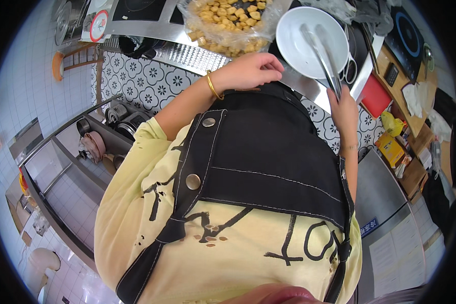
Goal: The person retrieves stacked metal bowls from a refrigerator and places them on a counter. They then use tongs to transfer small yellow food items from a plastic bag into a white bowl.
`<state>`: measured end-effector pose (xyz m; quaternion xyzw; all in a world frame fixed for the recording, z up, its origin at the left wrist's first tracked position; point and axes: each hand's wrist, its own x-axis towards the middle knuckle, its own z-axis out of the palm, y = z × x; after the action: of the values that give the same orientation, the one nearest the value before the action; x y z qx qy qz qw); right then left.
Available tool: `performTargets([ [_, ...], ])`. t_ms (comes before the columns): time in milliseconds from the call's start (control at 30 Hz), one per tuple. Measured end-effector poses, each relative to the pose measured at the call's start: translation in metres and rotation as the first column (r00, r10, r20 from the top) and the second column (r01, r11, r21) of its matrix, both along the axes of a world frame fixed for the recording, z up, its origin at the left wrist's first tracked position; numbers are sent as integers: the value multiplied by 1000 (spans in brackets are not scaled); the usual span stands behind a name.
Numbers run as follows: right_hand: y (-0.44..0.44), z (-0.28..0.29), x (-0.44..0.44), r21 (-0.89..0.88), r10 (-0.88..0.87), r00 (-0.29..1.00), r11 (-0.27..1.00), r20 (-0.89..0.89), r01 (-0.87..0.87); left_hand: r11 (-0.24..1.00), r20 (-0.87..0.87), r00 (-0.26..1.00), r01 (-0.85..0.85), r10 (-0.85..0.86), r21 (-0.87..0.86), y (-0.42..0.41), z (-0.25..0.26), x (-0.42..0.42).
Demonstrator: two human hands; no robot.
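My right hand (342,108) grips the lower end of a pair of metal tongs (321,57), whose tips reach over a white bowl (292,41). My left hand (256,70), with a gold bracelet (212,85) at the wrist, holds nothing; its fingers are loosely curled in front of my black apron. Just beyond it, a clear plastic bag (192,19) lies open, full of golden fried cubes that look like tofu puffs (231,15). White-handled scissors (351,70) lie at the right side of the bowl, partly hidden by it.
A perforated steel strip (186,53) runs along the counter's near edge. On the right, an induction cooker (404,41) stands on a wooden surface above a red board (376,95). To the left are a wooden stool (59,66) and a metal rack (60,167) with pots.
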<state>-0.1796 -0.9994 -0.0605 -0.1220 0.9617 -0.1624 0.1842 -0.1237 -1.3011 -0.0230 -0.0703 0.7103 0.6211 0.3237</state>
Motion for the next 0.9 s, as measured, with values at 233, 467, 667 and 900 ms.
performTargets([
  [233, -58, 69, 34, -545, -103, 947, 797, 305, 262, 386, -826, 524, -732, -208, -562, -97, -25, -29],
  [467, -188, 15, -8, -791, 90, 889, 504, 448, 348, 252, -448, 889, -414, -96, -875, -202, -42, -81],
  [667, -207, -11, -25, -698, 35, 993, 714, 114, 55, 676, -578, 816, -428, 4, -600, -223, -48, -98],
  [900, -165, 67, -7, -938, -39, 990, 315, 138, 143, 889, -398, 797, -381, 455, 252, -189, 33, -81],
])
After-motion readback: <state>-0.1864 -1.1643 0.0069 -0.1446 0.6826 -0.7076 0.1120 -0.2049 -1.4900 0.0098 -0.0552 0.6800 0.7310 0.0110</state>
